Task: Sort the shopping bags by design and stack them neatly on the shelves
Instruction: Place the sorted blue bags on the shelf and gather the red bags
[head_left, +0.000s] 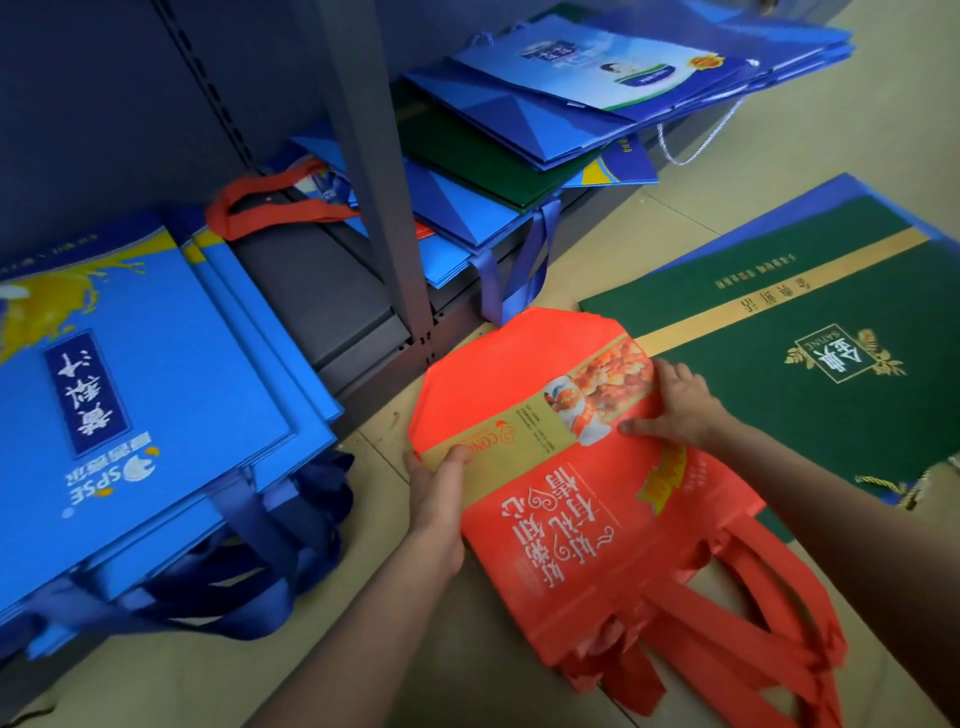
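Note:
A stack of red fabric bags (587, 499) with a gold band and a food picture lies on the floor in front of the shelf, red handles trailing toward me. My left hand (439, 488) grips the stack's left edge, thumb on top of the gold band. My right hand (675, 400) holds the right edge, thumb across the top face. Beside the stack on the right lies a flat green bag (810, 332) with gold trim.
A grey shelf post (384, 171) splits the low shelf. Left of it rests a pile of blue bags (150, 395) with dark blue handles and a red-handled bag (270, 208). To its right lie mixed blue and green bags (519, 145). Beige floor tiles (332, 613) surround me.

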